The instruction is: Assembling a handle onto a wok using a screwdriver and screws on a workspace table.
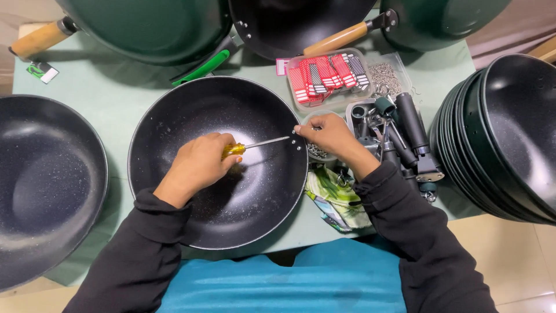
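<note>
Here, left hand (200,162) closed around yellow-handled screwdriver (255,146), shaft levelled toward rivet holes in the black wok (217,162) on the green table (116,98), while right hand (330,134) pinches something small, unclear, at the rim to steady it.

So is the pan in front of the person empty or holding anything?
Empty: the pan shows bare dark speckled coating; only the screwdriver in the left hand reaches over it.

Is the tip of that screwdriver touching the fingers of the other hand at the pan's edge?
Cannot tell. In the head view the screwdriver shaft ends right beside the right hand fingertips at the pan rim, with no plain gap or contact visible.
</note>
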